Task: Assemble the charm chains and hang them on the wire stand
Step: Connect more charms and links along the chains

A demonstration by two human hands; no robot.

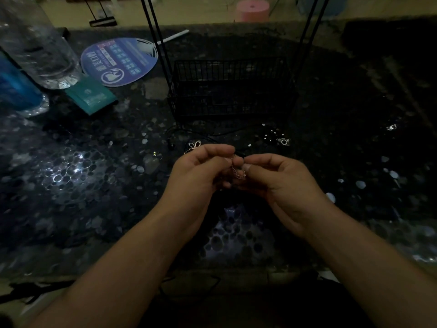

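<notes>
- At the centre of the frame we see the left hand and the right hand held close together above the dark, pebble-patterned tabletop, fingertips almost meeting.
- Both hands pinch a thin silver link chain: the left fingers curl round its upper end, the right thumb and forefinger hold it just beside them, and the rest hangs in the small gap between the hands.
- Just above the hands, on the table, lie a small silver flower-shaped charm at centre left and a tiny silver camera-shaped charm at centre right, well apart from each other, with a thin black cord looping between them.
- Behind these, in the upper middle, stands the black wire stand, its basket base on the table and thin uprights running out of the top edge.
- In the upper left we see a clear plastic bottle, a blue container, a teal flat packet and a round blue printed hand fan, all well away from the hands.
- Bare tabletop stretches to the left and right of the forearms; the near table edge crosses the lower frame beneath them.
</notes>
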